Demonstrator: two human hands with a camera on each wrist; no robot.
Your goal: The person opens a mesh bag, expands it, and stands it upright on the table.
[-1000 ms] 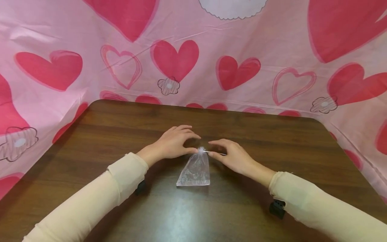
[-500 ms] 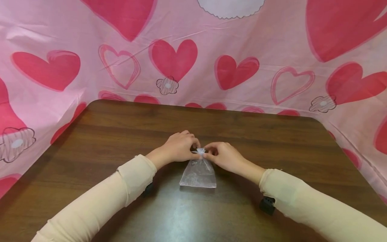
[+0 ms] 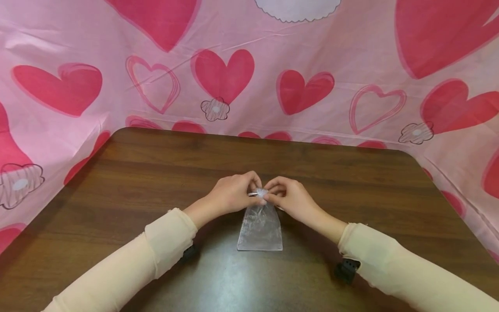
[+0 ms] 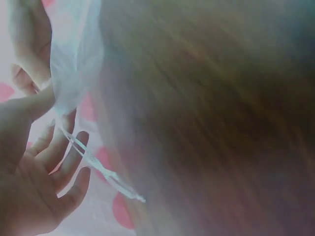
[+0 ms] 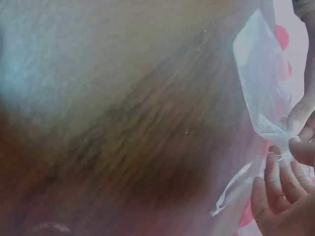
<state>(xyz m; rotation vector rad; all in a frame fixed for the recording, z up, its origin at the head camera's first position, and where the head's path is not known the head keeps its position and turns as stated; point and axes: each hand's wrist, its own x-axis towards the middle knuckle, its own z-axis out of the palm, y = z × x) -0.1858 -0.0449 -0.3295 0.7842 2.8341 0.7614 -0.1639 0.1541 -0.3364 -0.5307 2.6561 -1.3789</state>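
A sheer white organza drawstring bag (image 3: 260, 234) shows in the head view with its gathered neck away from me and its flat bottom edge nearer. My left hand (image 3: 233, 193) pinches the neck from the left, thumb in front and fingers behind. From the other side my right hand (image 3: 295, 198) pinches the same gathers, so the fingertips of both hands meet there. A knotted white drawstring (image 4: 93, 160) dangles past the left hand's fingers in the left wrist view. Another drawstring end (image 5: 230, 184) hangs by the right hand in the right wrist view. The bag looks flat.
A dark brown wooden table (image 3: 351, 182) spreads under both arms, with rounded far corners. Behind it and along its sides hangs a pink cloth (image 3: 265, 39) printed with hearts. Black wrist cameras (image 3: 346, 269) sit under the cream sleeves (image 3: 171, 229).
The left hand's spread fingers have closed in to pinch the bag's neck, and the right hand has moved from the drawstring to the gathers. The bag has straightened and shifted slightly right and nearer.
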